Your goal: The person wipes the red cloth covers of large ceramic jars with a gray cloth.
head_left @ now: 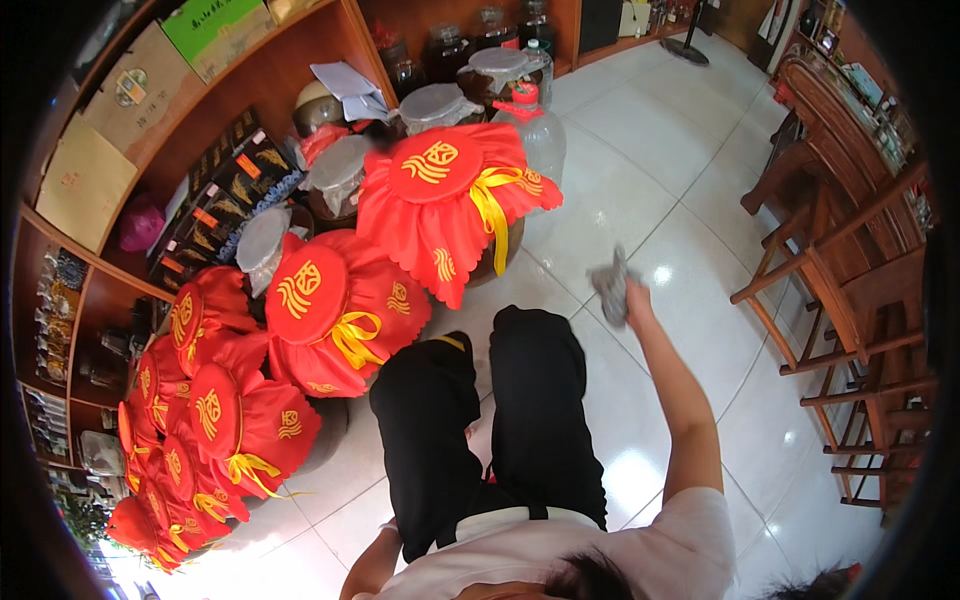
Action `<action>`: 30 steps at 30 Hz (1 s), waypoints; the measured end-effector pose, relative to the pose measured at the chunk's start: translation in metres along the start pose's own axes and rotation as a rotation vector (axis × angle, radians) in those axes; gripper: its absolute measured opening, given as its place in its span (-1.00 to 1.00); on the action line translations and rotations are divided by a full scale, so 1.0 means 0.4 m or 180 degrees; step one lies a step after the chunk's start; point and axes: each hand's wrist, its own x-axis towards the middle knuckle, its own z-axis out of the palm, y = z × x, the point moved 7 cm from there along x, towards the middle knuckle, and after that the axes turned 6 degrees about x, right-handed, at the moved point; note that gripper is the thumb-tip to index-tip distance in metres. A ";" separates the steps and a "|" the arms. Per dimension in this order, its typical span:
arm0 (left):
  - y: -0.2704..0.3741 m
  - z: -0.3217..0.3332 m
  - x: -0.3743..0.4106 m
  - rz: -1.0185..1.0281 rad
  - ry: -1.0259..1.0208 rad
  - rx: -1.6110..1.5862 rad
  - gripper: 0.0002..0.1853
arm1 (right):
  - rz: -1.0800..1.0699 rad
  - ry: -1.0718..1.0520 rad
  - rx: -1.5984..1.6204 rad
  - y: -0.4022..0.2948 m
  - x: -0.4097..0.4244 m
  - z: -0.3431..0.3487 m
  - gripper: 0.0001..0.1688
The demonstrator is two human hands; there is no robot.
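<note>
My right hand (pixel 637 301) grips a bunched grey cloth (pixel 612 292), blurred by motion, out to the right over the white tiled floor (pixel 667 345). Beside my left thigh, my left hand (pixel 391 527) is mostly hidden by the black trousers (pixel 424 442); its fingers cannot be made out, and a white band circles that wrist. Ahead and left of my knees stand several jars with red cloth covers tied with yellow ribbon. The nearest are a large covered jar (pixel 337 304) and another covered jar (pixel 442 187) farther ahead. Their covers bear yellow characters.
Wooden shelves (pixel 367 52) with boxes (pixel 142 94) line the left side. Plastic-topped jars (pixel 439 105) and a clear plastic jug (pixel 544 139) stand behind the red covers. Wooden chairs (pixel 832 292) and a carved wooden table (pixel 847 124) are on the right.
</note>
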 end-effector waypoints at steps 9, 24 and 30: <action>0.151 -0.101 0.253 -0.1226 0.0744 -0.0350 -0.46 | -0.2336 -0.1133 -0.1232 -0.496 -0.027 0.773 -0.65; 0.260 -0.075 0.553 -0.1707 0.0704 -0.1082 -0.53 | -0.3245 -0.3295 -0.2995 -0.287 0.106 1.276 -0.42; 0.289 -0.055 0.556 -0.1786 0.0853 -0.1433 -0.56 | -0.3082 -0.3427 -0.3420 -0.282 0.098 1.286 -0.41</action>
